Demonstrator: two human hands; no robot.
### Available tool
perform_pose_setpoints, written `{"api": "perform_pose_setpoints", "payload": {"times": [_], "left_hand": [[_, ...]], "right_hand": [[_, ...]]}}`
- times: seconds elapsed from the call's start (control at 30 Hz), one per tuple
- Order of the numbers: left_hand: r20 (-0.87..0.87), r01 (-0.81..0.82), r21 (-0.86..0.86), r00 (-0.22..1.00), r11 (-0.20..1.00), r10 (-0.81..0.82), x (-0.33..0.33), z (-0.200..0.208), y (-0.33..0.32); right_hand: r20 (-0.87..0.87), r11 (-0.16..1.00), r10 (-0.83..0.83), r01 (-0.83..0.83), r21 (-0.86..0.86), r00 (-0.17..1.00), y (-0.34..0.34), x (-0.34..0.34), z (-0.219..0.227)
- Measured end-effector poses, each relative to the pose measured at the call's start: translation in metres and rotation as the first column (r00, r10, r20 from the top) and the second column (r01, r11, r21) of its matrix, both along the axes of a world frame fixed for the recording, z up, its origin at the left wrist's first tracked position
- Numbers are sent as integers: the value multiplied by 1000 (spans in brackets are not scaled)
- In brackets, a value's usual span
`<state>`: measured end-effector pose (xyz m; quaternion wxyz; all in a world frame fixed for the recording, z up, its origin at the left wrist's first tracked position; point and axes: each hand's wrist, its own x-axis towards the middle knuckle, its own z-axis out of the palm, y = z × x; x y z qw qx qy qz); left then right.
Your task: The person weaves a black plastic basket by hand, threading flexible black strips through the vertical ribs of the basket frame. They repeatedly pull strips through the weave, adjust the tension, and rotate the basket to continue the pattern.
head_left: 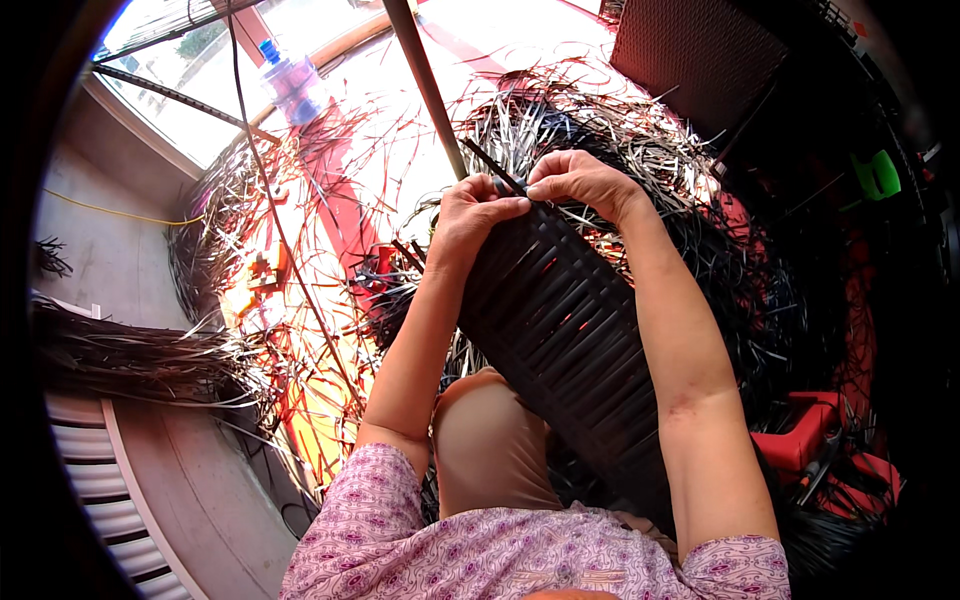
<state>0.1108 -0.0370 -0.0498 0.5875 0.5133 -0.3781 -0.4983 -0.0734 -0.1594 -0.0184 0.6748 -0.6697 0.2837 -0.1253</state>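
Observation:
A long black woven panel point(560, 330) of flat strips lies tilted across my lap, reaching from my knee up to both hands. My left hand point(470, 212) grips its top left edge with the fingers curled over it. My right hand point(580, 180) pinches a thin black strip point(490, 168) at the top edge, and that strip sticks out up and to the left. Both hands meet at the panel's upper end, fingertips almost touching.
Heaps of loose black and pale strips point(620, 130) cover the floor all around. A grey pole point(425, 80) rises just behind my hands. A plastic bottle point(293, 85) lies at the back left, a dark woven panel point(695, 55) at the back right, red objects point(805, 430) at my right.

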Motion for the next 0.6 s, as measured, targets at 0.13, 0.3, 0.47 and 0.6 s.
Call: {"api": "perform_pose_setpoints", "payload": {"times": [0.13,0.3,0.47,0.6], "left_hand": [[19,-13,-55,1000,998,14,1,-6,2],[-253,98,17,963,995,-90,6,3,1],[-16,87,168,996,982,-85,47,-1,4],[24,-399,-108,915,911,404,65,22,47]], "right_hand": [[-34,998,-13,11,-54,999,2,4,5],[-53,992,-73,67,-109,996,5,-3,11],[-69,975,-97,80,-207,993,12,2,12],[-80,904,-306,263,-337,949,7,2,18]]}}
